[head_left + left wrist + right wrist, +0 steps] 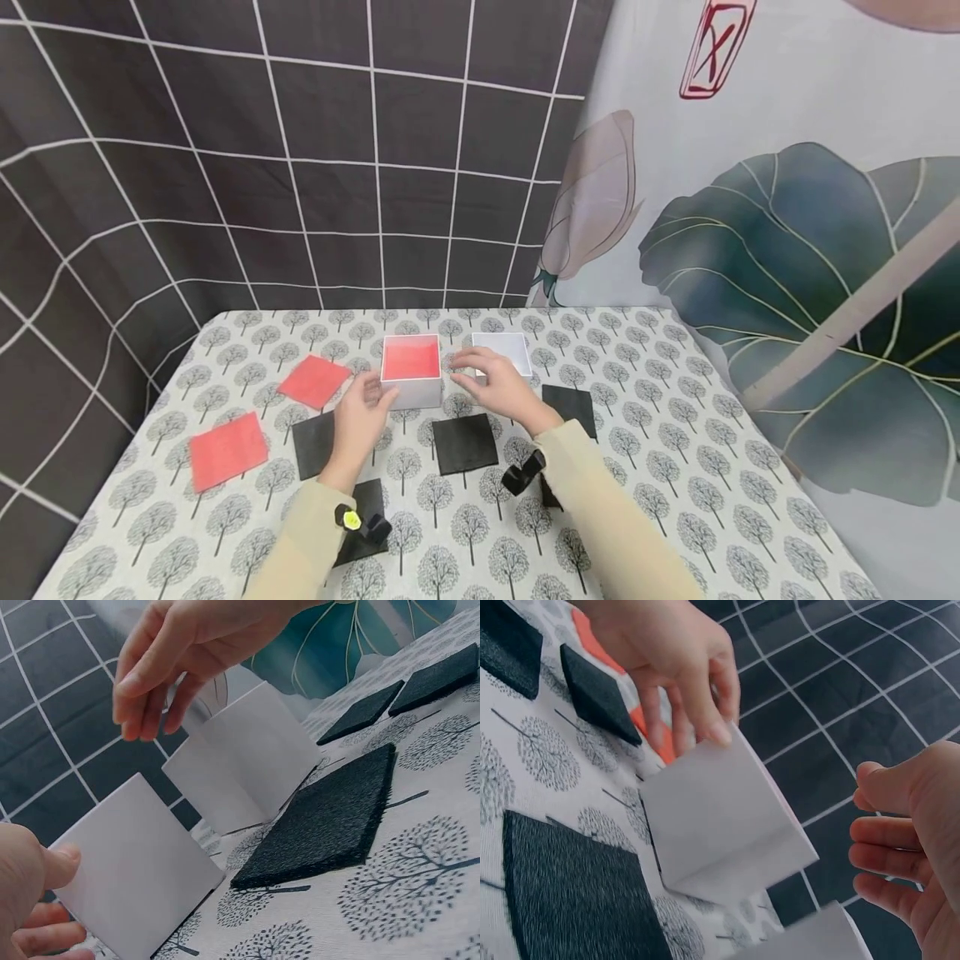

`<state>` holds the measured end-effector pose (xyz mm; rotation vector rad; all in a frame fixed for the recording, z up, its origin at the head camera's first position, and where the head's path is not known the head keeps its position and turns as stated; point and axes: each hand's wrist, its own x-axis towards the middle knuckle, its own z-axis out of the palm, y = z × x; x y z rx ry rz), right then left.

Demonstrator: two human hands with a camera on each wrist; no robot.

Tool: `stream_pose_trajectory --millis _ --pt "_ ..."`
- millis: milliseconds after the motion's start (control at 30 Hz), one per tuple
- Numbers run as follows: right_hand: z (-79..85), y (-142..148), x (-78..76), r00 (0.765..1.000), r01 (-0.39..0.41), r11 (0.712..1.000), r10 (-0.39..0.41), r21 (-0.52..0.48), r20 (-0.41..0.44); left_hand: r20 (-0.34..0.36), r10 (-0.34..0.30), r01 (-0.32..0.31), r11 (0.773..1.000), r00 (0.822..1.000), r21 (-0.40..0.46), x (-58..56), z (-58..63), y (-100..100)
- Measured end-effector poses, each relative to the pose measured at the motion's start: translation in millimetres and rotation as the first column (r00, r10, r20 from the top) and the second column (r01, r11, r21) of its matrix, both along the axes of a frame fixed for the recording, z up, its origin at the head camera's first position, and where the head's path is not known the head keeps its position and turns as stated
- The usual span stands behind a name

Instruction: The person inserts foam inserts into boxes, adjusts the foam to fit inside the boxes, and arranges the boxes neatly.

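Observation:
A white box (411,393) with a red square inside stands near the back of the table. At its left side is my left hand (360,417), thumb resting on the front face by the corner, the other fingers loosely bent beside the left wall. In the left wrist view that thumb lies over the edge of the white box (142,870). My right hand (498,387) hovers with nothing in it, fingers loosely bent, between this box and a second white box (510,343) to the right. It partly hides the second box; the right wrist view shows its thumb apart from the fingers (885,847).
Two red squares (228,450) (313,381) lie at the left on the tree-print cloth (675,500). Several black squares lie in front, among them one at the middle (465,444) and another at the right (570,408). A dark gridded curtain (322,192) hangs behind.

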<state>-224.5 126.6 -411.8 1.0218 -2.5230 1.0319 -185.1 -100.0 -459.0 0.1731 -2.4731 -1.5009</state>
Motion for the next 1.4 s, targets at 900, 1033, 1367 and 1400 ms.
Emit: stream_pose_trajectory --millis 900,1033,1367,1400 --pt "-39.3 62.9 12.2 0.886 0.423 0.868 -0.337 -0.258 0.318 0.149 -0.076 0.117 0.951 0.986 -0.286 52.6 6.7 28.1" --pt "-43.8 61.4 9.6 0.842 0.466 0.854 -0.347 -0.232 0.414 0.148 -0.129 0.167 0.944 0.981 -0.285 53.3 2.5 33.8" --pt "-54.9 55.7 3.6 0.791 0.516 0.839 -0.388 -0.175 0.473 0.135 -0.314 0.34 0.897 0.94 -0.283 54.7 -11.8 45.5" --pt "-55.8 55.1 3.3 0.792 0.517 0.837 -0.388 -0.179 0.472 0.137 -0.324 0.351 0.889 0.936 -0.293 54.6 -12.7 46.4"
